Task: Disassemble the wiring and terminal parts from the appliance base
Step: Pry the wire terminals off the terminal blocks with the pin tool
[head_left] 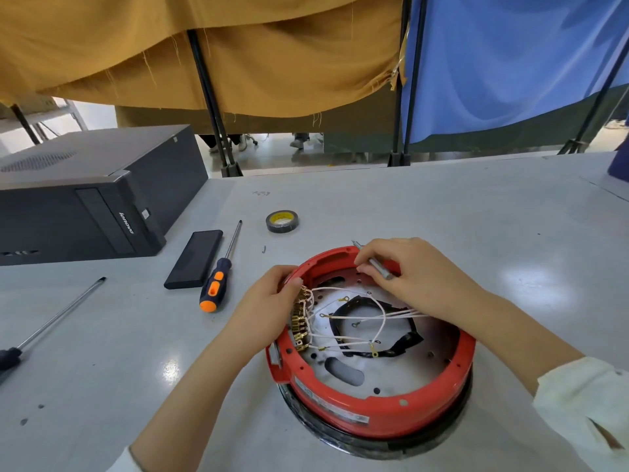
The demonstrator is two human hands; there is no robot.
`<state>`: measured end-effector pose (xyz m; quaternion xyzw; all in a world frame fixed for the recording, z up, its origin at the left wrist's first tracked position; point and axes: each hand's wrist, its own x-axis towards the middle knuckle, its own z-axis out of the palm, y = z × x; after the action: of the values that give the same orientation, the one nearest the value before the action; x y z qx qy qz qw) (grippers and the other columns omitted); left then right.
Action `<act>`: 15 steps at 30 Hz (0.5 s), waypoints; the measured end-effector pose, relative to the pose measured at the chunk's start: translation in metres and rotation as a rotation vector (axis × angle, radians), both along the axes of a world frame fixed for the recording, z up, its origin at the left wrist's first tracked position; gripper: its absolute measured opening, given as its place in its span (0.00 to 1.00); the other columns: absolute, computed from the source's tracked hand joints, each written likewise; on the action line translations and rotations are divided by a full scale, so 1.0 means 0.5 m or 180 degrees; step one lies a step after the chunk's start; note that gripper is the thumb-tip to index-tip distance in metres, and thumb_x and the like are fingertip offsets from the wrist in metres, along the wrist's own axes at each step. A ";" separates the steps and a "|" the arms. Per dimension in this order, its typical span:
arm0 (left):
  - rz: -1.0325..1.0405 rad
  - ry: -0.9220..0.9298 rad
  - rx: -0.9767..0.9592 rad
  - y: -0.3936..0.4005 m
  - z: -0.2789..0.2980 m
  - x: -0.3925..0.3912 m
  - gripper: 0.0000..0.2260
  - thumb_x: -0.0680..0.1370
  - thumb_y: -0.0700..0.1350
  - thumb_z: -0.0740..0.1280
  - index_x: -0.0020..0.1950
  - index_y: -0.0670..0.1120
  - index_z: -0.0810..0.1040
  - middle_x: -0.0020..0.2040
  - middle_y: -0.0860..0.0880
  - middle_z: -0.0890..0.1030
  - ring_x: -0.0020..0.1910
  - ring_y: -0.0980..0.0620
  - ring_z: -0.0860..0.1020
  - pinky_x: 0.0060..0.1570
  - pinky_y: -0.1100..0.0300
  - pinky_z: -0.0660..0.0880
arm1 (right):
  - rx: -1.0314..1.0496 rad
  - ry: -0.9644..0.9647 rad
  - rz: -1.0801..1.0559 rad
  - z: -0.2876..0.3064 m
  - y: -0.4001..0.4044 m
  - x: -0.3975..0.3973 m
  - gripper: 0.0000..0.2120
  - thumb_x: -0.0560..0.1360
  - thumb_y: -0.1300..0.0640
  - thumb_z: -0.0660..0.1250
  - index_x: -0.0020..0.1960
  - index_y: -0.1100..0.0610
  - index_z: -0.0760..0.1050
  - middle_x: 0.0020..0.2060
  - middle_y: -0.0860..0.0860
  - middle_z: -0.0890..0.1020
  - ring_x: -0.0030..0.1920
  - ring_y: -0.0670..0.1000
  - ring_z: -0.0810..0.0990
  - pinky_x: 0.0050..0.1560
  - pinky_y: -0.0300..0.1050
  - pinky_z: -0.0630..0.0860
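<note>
A round red appliance base [374,410] lies upside down on the grey table, its metal floor showing. Inside, several white wires [357,321] with ring terminals run from a row of brass terminals [300,318] at the left wall, over a strip of black tape. My left hand [269,311] grips the red rim right beside the brass terminals, fingers curled over the edge. My right hand [408,277] reaches across the far rim and holds a thin grey metal tool [377,265], its tip sticking out beyond my fingers.
An orange-and-blue screwdriver [219,277], a flat black case [194,258] and a roll of black tape [282,221] lie behind the base. A long screwdriver [54,318] lies at the left. A black computer tower [85,195] lies at the back left. Curtains hang beyond the table.
</note>
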<state>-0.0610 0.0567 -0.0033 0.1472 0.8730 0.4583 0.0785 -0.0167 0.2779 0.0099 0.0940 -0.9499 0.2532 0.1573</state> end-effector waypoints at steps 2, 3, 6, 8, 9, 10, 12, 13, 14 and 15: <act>-0.0049 -0.0088 0.0050 0.003 0.003 -0.004 0.08 0.82 0.49 0.57 0.58 0.56 0.73 0.49 0.58 0.78 0.48 0.60 0.76 0.44 0.67 0.70 | -0.0074 -0.0105 0.0043 0.001 0.000 0.007 0.06 0.77 0.53 0.66 0.51 0.44 0.78 0.45 0.44 0.83 0.45 0.45 0.80 0.50 0.45 0.75; -0.0081 -0.0140 0.0071 0.004 0.007 -0.006 0.08 0.82 0.49 0.58 0.58 0.56 0.73 0.49 0.58 0.78 0.49 0.59 0.76 0.45 0.65 0.71 | -0.0098 -0.0121 0.0100 0.005 0.001 0.011 0.06 0.77 0.53 0.66 0.51 0.44 0.78 0.45 0.43 0.83 0.46 0.43 0.80 0.50 0.43 0.75; -0.0286 -0.0229 0.0064 0.005 0.014 -0.020 0.09 0.82 0.48 0.58 0.60 0.53 0.75 0.43 0.55 0.78 0.38 0.60 0.76 0.41 0.63 0.72 | -0.0237 -0.0222 0.0314 0.021 0.002 0.025 0.08 0.76 0.54 0.67 0.49 0.41 0.77 0.45 0.38 0.83 0.47 0.36 0.79 0.48 0.30 0.72; -0.0515 -0.0277 0.0048 0.008 0.019 -0.027 0.10 0.82 0.46 0.59 0.60 0.52 0.75 0.37 0.54 0.76 0.27 0.63 0.73 0.32 0.69 0.70 | -0.0412 -0.0290 0.0357 0.030 0.002 0.035 0.08 0.76 0.54 0.67 0.47 0.40 0.76 0.45 0.36 0.83 0.47 0.33 0.79 0.48 0.26 0.70; -0.0641 -0.0345 0.0075 0.010 0.020 -0.030 0.10 0.82 0.45 0.59 0.60 0.51 0.76 0.36 0.53 0.75 0.25 0.63 0.72 0.29 0.70 0.70 | -0.0520 -0.0301 0.0354 0.033 0.003 0.039 0.08 0.76 0.54 0.67 0.47 0.40 0.76 0.45 0.36 0.83 0.48 0.33 0.79 0.49 0.25 0.70; -0.0761 -0.0427 0.0119 0.012 0.022 -0.034 0.10 0.82 0.44 0.59 0.61 0.50 0.75 0.36 0.53 0.75 0.24 0.62 0.72 0.28 0.69 0.70 | -0.0637 -0.0302 0.0347 0.036 0.004 0.042 0.07 0.76 0.54 0.67 0.47 0.40 0.77 0.45 0.36 0.83 0.48 0.33 0.79 0.50 0.25 0.70; -0.0977 -0.0596 0.0162 0.017 0.025 -0.039 0.10 0.82 0.44 0.59 0.61 0.49 0.75 0.38 0.51 0.76 0.25 0.59 0.72 0.27 0.66 0.72 | -0.0810 -0.0322 0.0336 0.039 0.006 0.048 0.07 0.76 0.54 0.67 0.47 0.41 0.77 0.45 0.36 0.83 0.50 0.33 0.79 0.52 0.25 0.69; -0.1067 -0.0654 0.0144 0.020 0.027 -0.040 0.10 0.82 0.44 0.59 0.61 0.50 0.75 0.37 0.51 0.77 0.26 0.57 0.72 0.27 0.65 0.72 | -0.0822 -0.0339 0.0324 0.040 0.007 0.051 0.07 0.76 0.54 0.67 0.47 0.41 0.77 0.45 0.35 0.83 0.51 0.32 0.78 0.52 0.24 0.69; -0.1155 -0.0690 0.0106 0.024 0.030 -0.041 0.10 0.82 0.44 0.59 0.61 0.50 0.75 0.36 0.51 0.78 0.26 0.55 0.72 0.28 0.64 0.72 | -0.0797 -0.0352 0.0304 0.039 0.008 0.053 0.07 0.76 0.54 0.67 0.47 0.41 0.77 0.45 0.34 0.82 0.52 0.32 0.77 0.53 0.24 0.68; -0.1241 -0.0711 0.0052 0.028 0.032 -0.042 0.10 0.82 0.44 0.58 0.61 0.51 0.75 0.39 0.48 0.79 0.29 0.52 0.74 0.31 0.62 0.73 | -0.0756 -0.0364 0.0280 0.038 0.009 0.055 0.08 0.76 0.54 0.67 0.48 0.41 0.77 0.45 0.34 0.82 0.53 0.31 0.77 0.53 0.24 0.68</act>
<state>-0.0820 0.0707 0.0128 0.2621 0.8101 0.4550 0.2607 0.0109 0.2823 0.0287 0.1017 -0.9156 0.3755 0.1016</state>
